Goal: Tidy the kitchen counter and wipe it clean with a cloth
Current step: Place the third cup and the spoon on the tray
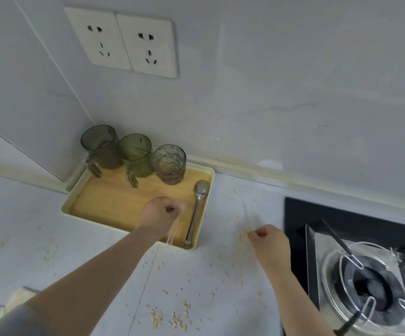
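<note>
crumbed counter [196, 275] spans between tray [65, 207] and hob [298, 214]; left hand [159, 210] pinches a blurred strip [171, 235], right hand [268, 238] curled empty.

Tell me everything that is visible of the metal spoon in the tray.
The spoon looks like dull silver metal: an oval bowl and a long straight handle. It lies flat on the wooden floor of the tray along the right rim, bowl toward the wall near the clear glass, handle end toward the person. The left hand is beside it, seemingly apart.
</note>
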{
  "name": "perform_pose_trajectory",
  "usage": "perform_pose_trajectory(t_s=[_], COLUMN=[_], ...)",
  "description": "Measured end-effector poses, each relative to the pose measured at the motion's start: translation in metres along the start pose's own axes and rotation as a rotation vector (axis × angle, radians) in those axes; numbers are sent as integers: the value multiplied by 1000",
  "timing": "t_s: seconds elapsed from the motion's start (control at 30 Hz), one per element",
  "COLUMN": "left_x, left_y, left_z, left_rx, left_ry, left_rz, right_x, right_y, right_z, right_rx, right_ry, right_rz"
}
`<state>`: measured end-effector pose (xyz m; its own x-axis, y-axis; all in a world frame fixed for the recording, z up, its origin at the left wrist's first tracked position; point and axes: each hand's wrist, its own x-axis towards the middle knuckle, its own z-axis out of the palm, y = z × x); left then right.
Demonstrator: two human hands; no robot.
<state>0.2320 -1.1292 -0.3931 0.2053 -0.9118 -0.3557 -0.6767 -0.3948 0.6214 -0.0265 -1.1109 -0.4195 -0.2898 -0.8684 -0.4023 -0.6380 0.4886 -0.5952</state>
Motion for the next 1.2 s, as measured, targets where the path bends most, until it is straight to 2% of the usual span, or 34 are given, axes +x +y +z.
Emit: perform_pose_trajectory(t_s=[0.3,0.5,0.7,0.87,1.2], left_x=[17,2,-32,-58,-77], left_y=[2,-11,-35,-53,-71], left_z=[18,10,-6,-20,-29], left_rx=[-22,-19,-127,-140,-162], left_ry=[-21,27,122,163,210], left_rz=[-64,-53,-77,-78,-100], right_x=[-43,-53,-51,-43,-36], right_y=[-11,-38,-76,-92,-102], right_z=[10,33,68,87,101], right_rx=[243,328,340,363,273], right_ry=[-97,-219,-282,-254,-176], right_rz=[-15,-42,-69,-13,-18])
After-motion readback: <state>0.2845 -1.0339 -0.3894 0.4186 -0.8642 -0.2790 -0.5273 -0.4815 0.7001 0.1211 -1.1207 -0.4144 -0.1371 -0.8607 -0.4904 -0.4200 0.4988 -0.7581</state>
